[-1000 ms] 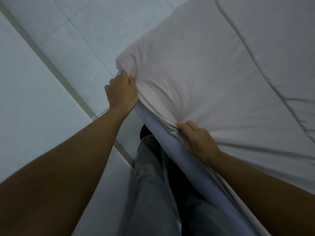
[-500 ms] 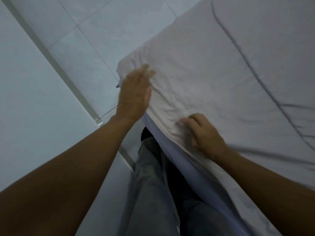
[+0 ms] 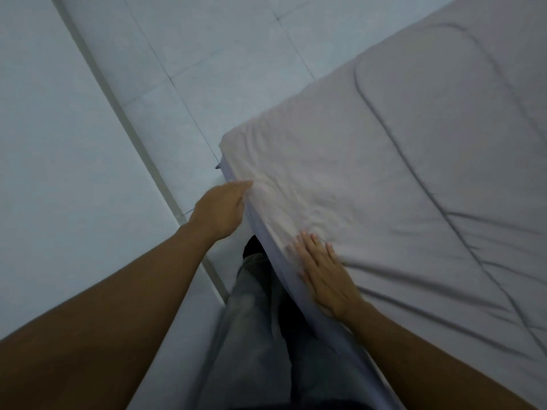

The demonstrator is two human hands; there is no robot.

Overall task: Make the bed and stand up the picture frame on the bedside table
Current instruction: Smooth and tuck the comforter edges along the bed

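Note:
The bed fills the right side, covered by a pale grey quilted cover [image 3: 399, 173] with wrinkles near its corner. My left hand [image 3: 223, 207] is at the side edge of the bed just below the corner, fingertips touching the cover's edge, fingers curled loosely with nothing clearly gripped. My right hand [image 3: 324, 276] lies flat and open on top of the cover near the bed's edge, fingers spread. A lighter bluish sheet [image 3: 266, 235] shows along the side under the cover. No picture frame or bedside table is in view.
A pale tiled floor [image 3: 207, 69] lies beyond the bed corner. A white wall with a skirting line [image 3: 124, 128] runs diagonally on the left, close to the bed. My legs in grey trousers [image 3: 254, 335] stand in the narrow gap between wall and bed.
Both hands let go of the bunched cover corner. The left hand swept over the corner and came back to the side edge; the right opened and now lies flat on the cover.

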